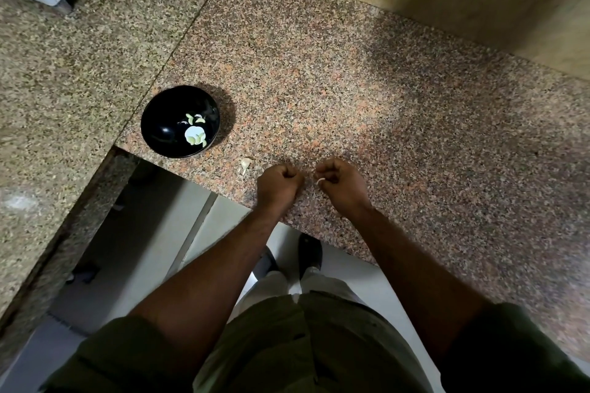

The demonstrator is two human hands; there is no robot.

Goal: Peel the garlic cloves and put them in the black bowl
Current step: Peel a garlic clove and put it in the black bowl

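Speckled stone counter [351, 89] holds it all. One garlic clove [320, 181] is pinched in the curled right hand [340, 180], likely mid-peel. Beside it, the left hand [278, 180] is a fist; what it holds is hidden. Next: finish peeling, then reach far left to the black bowl [166, 118] with peeled cloves [194, 135]. Peel scraps [245, 165] lie near.

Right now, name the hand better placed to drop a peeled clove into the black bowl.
Left. The left hand is on the side of the black bowl; the right hand is farther off and pinches a garlic clove.
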